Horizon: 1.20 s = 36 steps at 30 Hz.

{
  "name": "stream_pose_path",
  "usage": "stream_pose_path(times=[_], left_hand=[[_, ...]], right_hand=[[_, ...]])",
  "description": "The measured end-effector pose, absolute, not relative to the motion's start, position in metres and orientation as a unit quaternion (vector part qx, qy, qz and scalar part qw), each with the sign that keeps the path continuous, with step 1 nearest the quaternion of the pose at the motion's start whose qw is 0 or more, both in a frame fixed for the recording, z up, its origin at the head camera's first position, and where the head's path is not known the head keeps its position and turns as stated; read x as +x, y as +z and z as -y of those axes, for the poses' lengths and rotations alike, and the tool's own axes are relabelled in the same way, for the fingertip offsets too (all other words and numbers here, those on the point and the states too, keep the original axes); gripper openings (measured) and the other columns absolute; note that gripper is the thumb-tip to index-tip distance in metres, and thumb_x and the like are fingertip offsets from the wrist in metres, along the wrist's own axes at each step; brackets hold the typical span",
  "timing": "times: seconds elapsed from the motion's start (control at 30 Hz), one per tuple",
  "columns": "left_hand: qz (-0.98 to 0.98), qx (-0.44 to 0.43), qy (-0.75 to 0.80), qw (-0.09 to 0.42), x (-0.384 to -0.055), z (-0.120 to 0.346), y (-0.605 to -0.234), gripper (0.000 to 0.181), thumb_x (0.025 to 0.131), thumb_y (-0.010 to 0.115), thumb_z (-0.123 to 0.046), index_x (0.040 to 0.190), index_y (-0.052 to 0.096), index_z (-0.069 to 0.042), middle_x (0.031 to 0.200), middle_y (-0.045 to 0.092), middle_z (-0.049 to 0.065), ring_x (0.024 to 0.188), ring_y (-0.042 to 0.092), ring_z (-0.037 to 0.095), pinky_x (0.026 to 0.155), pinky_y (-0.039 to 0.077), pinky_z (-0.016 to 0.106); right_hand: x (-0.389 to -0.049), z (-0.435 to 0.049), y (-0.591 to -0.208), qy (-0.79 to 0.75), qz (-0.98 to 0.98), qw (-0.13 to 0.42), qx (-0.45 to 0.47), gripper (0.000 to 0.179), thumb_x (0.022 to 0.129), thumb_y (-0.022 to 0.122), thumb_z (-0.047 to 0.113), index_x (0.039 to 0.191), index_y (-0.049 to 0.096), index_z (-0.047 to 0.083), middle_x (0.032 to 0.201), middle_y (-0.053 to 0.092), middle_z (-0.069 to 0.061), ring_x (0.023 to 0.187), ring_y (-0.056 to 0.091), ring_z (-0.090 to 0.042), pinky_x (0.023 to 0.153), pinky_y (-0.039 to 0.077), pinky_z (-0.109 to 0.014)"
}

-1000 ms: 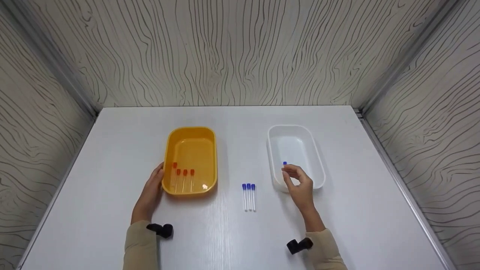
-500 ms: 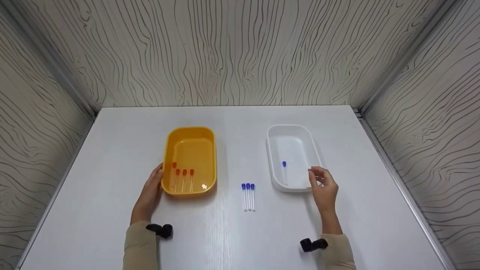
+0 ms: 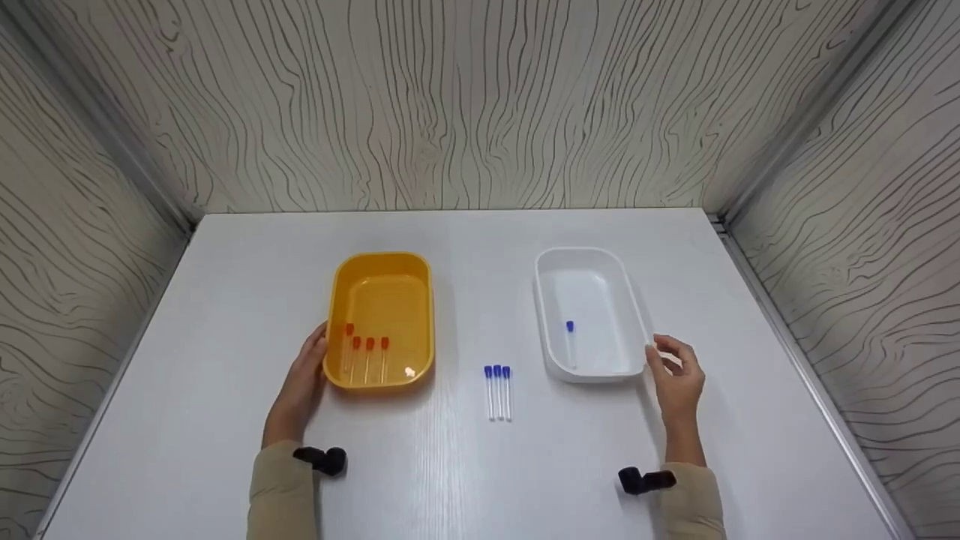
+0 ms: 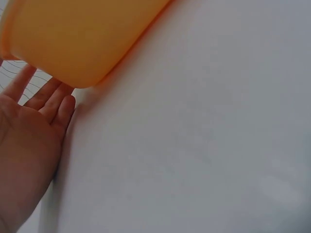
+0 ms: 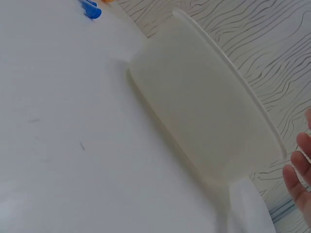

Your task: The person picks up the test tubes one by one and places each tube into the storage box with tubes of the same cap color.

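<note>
Operator: How far along does this look?

Observer: Partly done, I judge. Taking the white tray as your landmark, one blue-capped tube lies inside it, by its left wall towards your end. Three loose blue-capped tubes lie side by side on the table, left of the white tray and apart from it. Those three are what you have outside any container.

Operator: And the red ones?

Observer: All that you can see are contained: four red-capped tubes lie in the yellow tray, well to the left of the white tray. They sit in the half nearer you, caps pointing away.

Operator: Hands?

Observer: Your left hand rests its extended fingers against the yellow tray's outer wall, on the side away from the white tray. Your right hand is just right of the white tray's near corner, fingers loosely bent, no tube in them. I cannot tell whether your fingertips touch the rim.
</note>
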State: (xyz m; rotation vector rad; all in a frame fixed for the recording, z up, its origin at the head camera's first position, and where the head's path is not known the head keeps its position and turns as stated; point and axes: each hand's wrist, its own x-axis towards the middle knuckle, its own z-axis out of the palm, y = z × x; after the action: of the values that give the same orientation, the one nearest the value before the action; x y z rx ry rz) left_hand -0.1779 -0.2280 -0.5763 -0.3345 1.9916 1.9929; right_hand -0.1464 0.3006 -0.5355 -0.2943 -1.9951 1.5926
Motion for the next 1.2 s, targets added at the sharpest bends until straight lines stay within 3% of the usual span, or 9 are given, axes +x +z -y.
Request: stream_pose_path(times=[0.1, 0.17, 0.3, 0.47, 0.53, 0.73, 0.93, 1.03, 1.2], left_hand=[[-0.696, -0.122, 0.691, 0.15, -0.177, 0.229, -0.576, 0.065, 0.091, 0.037, -0.07, 0.149, 0.023, -0.046, 0.164, 0.011, -0.016, 0.155, 0.002, 0.013, 0.127, 0.005, 0.049], [-0.694, -0.126, 0.694, 0.148, -0.177, 0.229, -0.577, 0.062, 0.091, 0.038, -0.07, 0.147, 0.025, -0.048, 0.163, 0.013, -0.017, 0.155, 0.004, 0.013, 0.127, 0.006, 0.049], [-0.688, -0.127, 0.7, 0.145, -0.177, 0.228, -0.578, 0.057, 0.091, 0.04, -0.068, 0.144, 0.028, -0.052, 0.162, 0.016, -0.017, 0.154, 0.008, 0.012, 0.127, 0.009, 0.048], [-0.69, -0.122, 0.7, 0.138, -0.178, 0.228, -0.579, 0.057, 0.092, 0.04, -0.067, 0.145, 0.028, -0.05, 0.162, 0.018, -0.015, 0.154, 0.011, 0.013, 0.127, 0.01, 0.048], [-0.692, -0.118, 0.701, 0.129, -0.178, 0.228, -0.578, 0.057, 0.093, 0.039, -0.065, 0.147, 0.027, -0.048, 0.163, 0.019, -0.012, 0.153, 0.014, 0.013, 0.127, 0.012, 0.046], [-0.679, -0.141, 0.715, 0.089, -0.177, 0.229, -0.575, 0.057, 0.099, 0.036, -0.056, 0.151, 0.023, -0.038, 0.161, 0.027, -0.006, 0.149, 0.027, 0.014, 0.126, 0.02, 0.036], [-0.698, -0.154, 0.699, 0.016, -0.174, 0.226, -0.565, 0.058, 0.1, 0.036, -0.053, 0.151, 0.025, -0.029, 0.156, 0.036, -0.004, 0.143, 0.038, 0.015, 0.122, 0.031, 0.034], [-0.727, -0.147, 0.669, -0.041, -0.173, 0.224, -0.556, 0.054, 0.101, 0.038, -0.047, 0.148, 0.032, -0.021, 0.15, 0.044, 0.001, 0.134, 0.045, 0.011, 0.113, 0.039, 0.022], [-0.766, -0.106, 0.619, -0.137, -0.166, 0.215, -0.538, 0.04, 0.102, 0.044, -0.03, 0.137, 0.047, -0.01, 0.138, 0.056, 0.006, 0.117, 0.048, -0.005, 0.099, 0.036, 0.005]], right_hand=[[-0.152, -0.314, -0.549, 0.612, 0.761, 0.18, -0.118, 0.038, 0.089, 0.063, 0.002, 0.126, 0.055, -0.006, 0.114, 0.053, 0.02, 0.108, 0.049, 0.004, 0.092, 0.046, -0.009], [-0.154, -0.322, -0.554, 0.61, 0.777, 0.113, -0.11, 0.047, 0.092, 0.062, 0.008, 0.136, 0.048, 0.0, 0.129, 0.047, 0.015, 0.118, 0.042, 0.006, 0.105, 0.041, -0.018], [-0.156, -0.331, -0.561, 0.609, 0.788, 0.036, -0.08, 0.058, 0.093, 0.061, 0.013, 0.146, 0.037, 0.008, 0.155, 0.033, -0.002, 0.137, 0.032, 0.001, 0.113, 0.031, -0.029], [-0.157, -0.336, -0.567, 0.621, 0.783, 0.011, -0.039, 0.066, 0.092, 0.062, 0.008, 0.15, 0.031, 0.009, 0.163, 0.017, -0.015, 0.153, 0.015, -0.019, 0.107, 0.032, -0.007], [-0.158, -0.338, -0.569, 0.626, 0.779, 0.009, -0.029, 0.068, 0.091, 0.062, 0.006, 0.15, 0.029, 0.009, 0.163, 0.015, -0.016, 0.153, 0.012, -0.019, 0.104, 0.031, -0.002], [-0.163, -0.339, -0.57, 0.634, 0.773, 0.008, -0.014, 0.073, 0.088, 0.065, 0.002, 0.151, 0.029, 0.009, 0.161, 0.02, -0.015, 0.148, 0.023, -0.029, 0.102, 0.037, -0.003], [-0.166, -0.341, -0.57, 0.656, 0.754, -0.02, 0.009, 0.078, 0.088, 0.063, -0.002, 0.153, 0.022, 0.01, 0.164, 0.007, -0.015, 0.153, 0.004, -0.034, 0.106, 0.029, -0.001], [-0.165, -0.344, -0.571, 0.667, 0.745, -0.025, 0.016, 0.08, 0.087, 0.062, -0.004, 0.153, 0.019, 0.008, 0.164, 0.002, -0.018, 0.152, 0.0, -0.035, 0.106, 0.029, -0.001], [-0.165, -0.347, -0.57, 0.674, 0.738, -0.02, 0.02, 0.079, 0.086, 0.062, -0.005, 0.152, 0.02, 0.006, 0.163, 0.006, -0.022, 0.151, 0.005, -0.04, 0.104, 0.033, -0.001]])
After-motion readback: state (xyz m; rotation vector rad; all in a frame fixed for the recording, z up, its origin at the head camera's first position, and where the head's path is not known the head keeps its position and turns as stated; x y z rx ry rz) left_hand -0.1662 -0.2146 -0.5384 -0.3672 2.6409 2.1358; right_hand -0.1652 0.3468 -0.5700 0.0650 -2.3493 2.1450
